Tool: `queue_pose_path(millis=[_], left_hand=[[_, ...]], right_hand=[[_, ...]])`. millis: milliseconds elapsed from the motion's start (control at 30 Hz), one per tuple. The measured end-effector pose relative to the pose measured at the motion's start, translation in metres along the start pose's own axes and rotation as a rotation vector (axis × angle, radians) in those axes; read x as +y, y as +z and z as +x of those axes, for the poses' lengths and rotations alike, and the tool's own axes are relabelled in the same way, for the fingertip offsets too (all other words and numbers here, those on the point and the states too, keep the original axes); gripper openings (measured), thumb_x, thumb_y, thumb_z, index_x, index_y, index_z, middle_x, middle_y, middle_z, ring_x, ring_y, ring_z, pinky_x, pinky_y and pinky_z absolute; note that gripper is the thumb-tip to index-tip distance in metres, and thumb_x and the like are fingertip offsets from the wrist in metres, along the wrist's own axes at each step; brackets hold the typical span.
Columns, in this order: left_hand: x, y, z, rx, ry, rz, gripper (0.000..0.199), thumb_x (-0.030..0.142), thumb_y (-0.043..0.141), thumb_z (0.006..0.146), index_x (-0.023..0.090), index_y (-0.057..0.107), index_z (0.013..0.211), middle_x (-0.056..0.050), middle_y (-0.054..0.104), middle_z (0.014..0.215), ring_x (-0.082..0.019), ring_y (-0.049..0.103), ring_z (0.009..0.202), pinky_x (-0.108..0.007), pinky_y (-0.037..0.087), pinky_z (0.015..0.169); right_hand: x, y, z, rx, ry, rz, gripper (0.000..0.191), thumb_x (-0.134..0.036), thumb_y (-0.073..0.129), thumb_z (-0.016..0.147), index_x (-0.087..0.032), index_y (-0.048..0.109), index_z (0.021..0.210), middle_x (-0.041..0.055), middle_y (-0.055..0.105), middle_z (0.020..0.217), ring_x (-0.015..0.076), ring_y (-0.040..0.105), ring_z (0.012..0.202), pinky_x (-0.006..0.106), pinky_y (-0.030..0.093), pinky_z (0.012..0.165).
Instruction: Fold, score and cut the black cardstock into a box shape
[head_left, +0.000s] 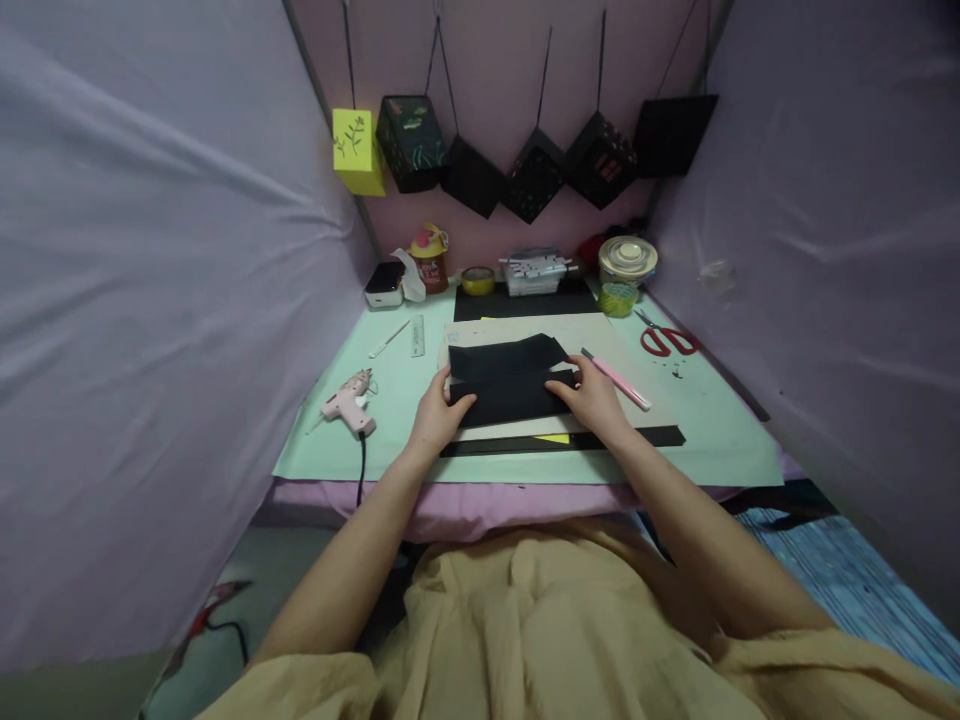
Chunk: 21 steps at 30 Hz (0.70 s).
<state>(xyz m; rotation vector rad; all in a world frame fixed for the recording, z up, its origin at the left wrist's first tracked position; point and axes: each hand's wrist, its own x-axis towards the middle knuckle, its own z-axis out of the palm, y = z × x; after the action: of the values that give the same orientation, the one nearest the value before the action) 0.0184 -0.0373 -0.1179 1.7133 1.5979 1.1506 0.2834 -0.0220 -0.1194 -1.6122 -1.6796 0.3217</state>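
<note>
Both my hands grip a piece of black card [510, 398], folded lengthwise, over a pale board [600, 328]. My left hand [435, 408] pinches its left end, the thumb on the near panel and the fingers behind. At the right end, my right hand [595, 398] holds it the same way. The card's far panel tilts up and away. Just right of my right hand lies a pink craft knife [619, 380]. A black strip [645, 438] and a bit of yellow paper [553, 438] lie along the board's near edge.
A pink glue gun [349, 402] with a cord lies at left, near a white pen [388, 339] and a short ruler [418, 336]. Red-handled scissors [667, 340] rest at right. Tape rolls [618, 298] and a plastic box [534, 275] stand behind. Black boxes [534, 175] hang above.
</note>
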Motion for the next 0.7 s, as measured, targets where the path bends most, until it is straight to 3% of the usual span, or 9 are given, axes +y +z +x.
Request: queue_pose_path(millis=[100, 167, 233, 300, 367, 400, 533, 633, 700], left_hand=[[0.01, 0.004, -0.013, 0.191, 0.091, 0.219, 0.076, 0.02, 0.067, 0.077, 0.016, 0.033, 0.145, -0.015, 0.062, 0.114, -0.029, 0.06, 0.105, -0.046, 0.046, 0.093], [0.021, 0.008, -0.024, 0.26, 0.247, 0.396, 0.069, 0.019, 0.062, 0.082, 0.014, 0.034, 0.144, -0.019, 0.053, 0.128, -0.032, 0.049, 0.122, -0.049, 0.037, 0.104], [0.031, 0.013, -0.036, 0.115, 0.419, 0.523, 0.055, 0.022, 0.056, 0.088, 0.016, 0.041, 0.14, -0.018, 0.047, 0.139, -0.031, 0.039, 0.134, -0.049, 0.028, 0.112], [0.038, 0.021, -0.047, -0.187, 0.525, 0.617, 0.053, 0.033, 0.053, 0.091, 0.016, 0.043, 0.14, -0.016, 0.043, 0.146, -0.03, 0.032, 0.14, -0.048, 0.022, 0.115], [0.039, 0.03, -0.055, -0.414, 0.522, 0.693, 0.064, 0.048, 0.052, 0.091, 0.015, 0.039, 0.144, -0.016, 0.037, 0.152, -0.03, 0.027, 0.143, -0.049, 0.019, 0.116], [0.037, 0.033, -0.057, -0.463, 0.498, 0.719, 0.072, 0.055, 0.051, 0.089, 0.014, 0.036, 0.146, -0.016, 0.033, 0.154, -0.031, 0.024, 0.145, -0.049, 0.018, 0.117], [0.03, 0.042, -0.062, -0.44, 0.466, 0.758, 0.085, 0.067, 0.047, 0.086, 0.013, 0.031, 0.149, -0.015, 0.026, 0.157, -0.031, 0.019, 0.147, -0.049, 0.015, 0.118], [0.03, 0.044, -0.064, -0.418, 0.477, 0.769, 0.086, 0.069, 0.043, 0.086, 0.011, 0.032, 0.149, -0.015, 0.025, 0.158, -0.03, 0.018, 0.147, -0.048, 0.013, 0.118], [0.031, 0.043, -0.065, -0.422, 0.467, 0.778, 0.088, 0.071, 0.042, 0.086, 0.01, 0.031, 0.149, -0.015, 0.024, 0.158, -0.03, 0.018, 0.147, -0.047, 0.013, 0.119]], right_hand=[[-0.003, 0.004, -0.005, -0.006, -0.01, -0.145, 0.059, -0.045, 0.067, 0.078, -0.019, 0.052, 0.129, 0.0081, 0.067, 0.085, 0.0262, 0.063, 0.075, 0.032, 0.042, 0.062], [-0.004, 0.006, -0.007, -0.028, -0.024, -0.233, 0.06, -0.043, 0.066, 0.08, -0.019, 0.048, 0.132, 0.0091, 0.068, 0.087, 0.0273, 0.063, 0.075, 0.032, 0.041, 0.061], [-0.004, 0.007, -0.009, -0.04, -0.047, -0.293, 0.06, -0.042, 0.065, 0.081, -0.019, 0.046, 0.132, 0.0096, 0.069, 0.089, 0.0274, 0.064, 0.075, 0.033, 0.041, 0.062], [-0.003, 0.008, -0.009, -0.044, -0.071, -0.321, 0.058, -0.041, 0.063, 0.082, -0.018, 0.046, 0.132, 0.0101, 0.069, 0.091, 0.0275, 0.064, 0.077, 0.034, 0.043, 0.065], [-0.003, 0.006, -0.009, -0.035, -0.091, -0.334, 0.055, -0.041, 0.06, 0.084, -0.016, 0.046, 0.132, 0.0125, 0.067, 0.096, 0.0291, 0.063, 0.082, 0.036, 0.045, 0.068], [-0.005, 0.004, -0.011, -0.015, -0.109, -0.343, 0.054, -0.04, 0.058, 0.086, -0.014, 0.047, 0.131, 0.0149, 0.066, 0.1, 0.0307, 0.063, 0.087, 0.038, 0.046, 0.07], [-0.016, -0.003, -0.029, 0.051, -0.331, -0.341, 0.046, -0.034, 0.048, 0.092, -0.008, 0.051, 0.13, 0.0221, 0.058, 0.122, 0.0336, 0.054, 0.113, 0.045, 0.044, 0.092], [-0.024, 0.001, -0.052, -0.152, -0.568, -0.3, 0.043, -0.033, 0.043, 0.096, -0.011, 0.053, 0.131, 0.0167, 0.056, 0.134, 0.0293, 0.046, 0.128, 0.044, 0.036, 0.107], [-0.026, 0.008, -0.065, -0.285, -0.609, -0.332, 0.051, -0.039, 0.046, 0.095, -0.009, 0.05, 0.136, 0.0162, 0.051, 0.141, 0.0287, 0.041, 0.134, 0.044, 0.031, 0.112]])
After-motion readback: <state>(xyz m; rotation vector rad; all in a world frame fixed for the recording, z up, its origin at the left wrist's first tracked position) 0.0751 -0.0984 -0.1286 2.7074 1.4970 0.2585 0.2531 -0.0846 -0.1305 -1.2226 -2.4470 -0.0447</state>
